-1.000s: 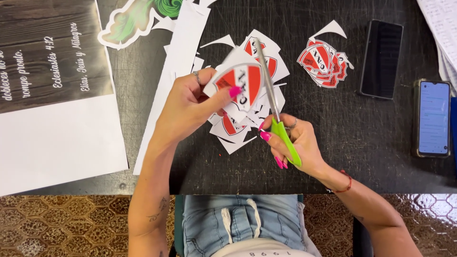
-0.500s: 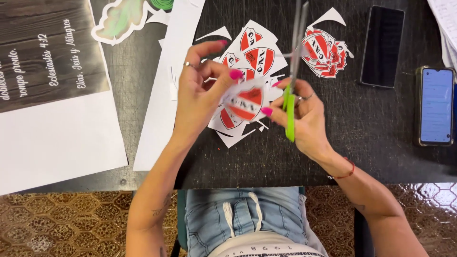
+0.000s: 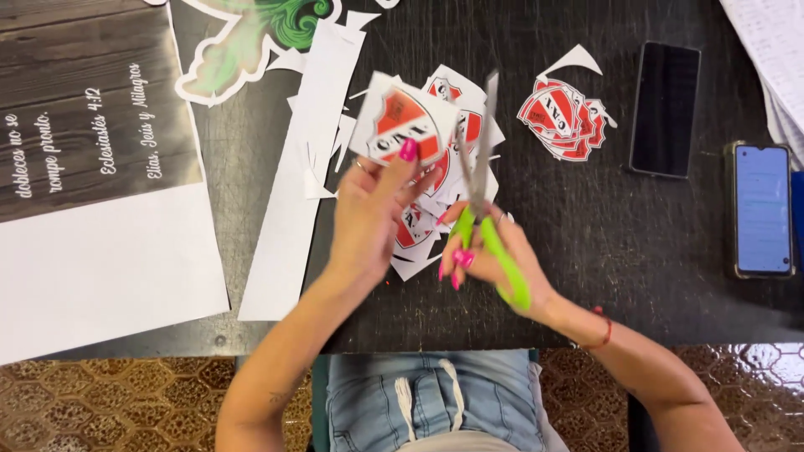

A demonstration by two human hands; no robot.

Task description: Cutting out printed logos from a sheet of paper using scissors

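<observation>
My left hand (image 3: 373, 213) pinches a white paper piece printed with a red shield emblem (image 3: 402, 124), holding it up over the dark table (image 3: 653, 251). In my right hand (image 3: 494, 251) are green-handled scissors (image 3: 481, 180), blades pointing away from me and nearly closed, just right of the held piece. Under both hands lies a loose heap of uncut shield prints (image 3: 435, 209). A small stack of cut-out red shields (image 3: 563, 117) rests farther right.
A long white paper offcut (image 3: 297, 167) and scraps lie left of the heap. A large printed sheet (image 3: 92, 201) covers the left side, with a green cut-out figure (image 3: 260, 33) above. Two phones (image 3: 664, 109) (image 3: 760, 209) lie at right, papers (image 3: 775, 59) in the corner.
My left hand has lifted the shield piece up and left, turning it. The scissors have come off the paper and swung lower, blades still pointing away.
</observation>
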